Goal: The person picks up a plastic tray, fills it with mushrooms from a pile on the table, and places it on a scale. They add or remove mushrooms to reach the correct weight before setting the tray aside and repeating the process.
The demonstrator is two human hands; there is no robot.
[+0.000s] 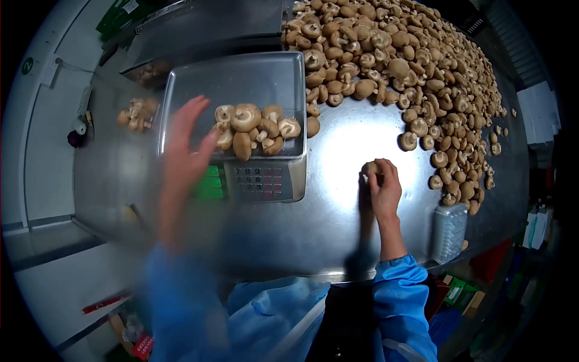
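Note:
My left hand (188, 142), blurred by motion, hovers over the left part of the steel scale tray (235, 75) with thumb and fingers apart. Just right of it, several brown mushrooms (246, 117) lie in a group in the tray, caps and pale stems showing. Below the tray is the scale's keypad panel (259, 181), and a green display is partly blurred beside it. Over the bare metal table, my right hand (386, 187) pinches a mushroom (369, 168) between its fingertips; part of that mushroom is hidden by the fingers.
A large heap of mushrooms (416, 66) covers the back and right of the steel table (289, 241). Stacked clear plastic punnets (450, 232) stand at the right front edge. A few mushrooms (139, 114) lie left of the scale. Behind the scale is a metal box (205, 30).

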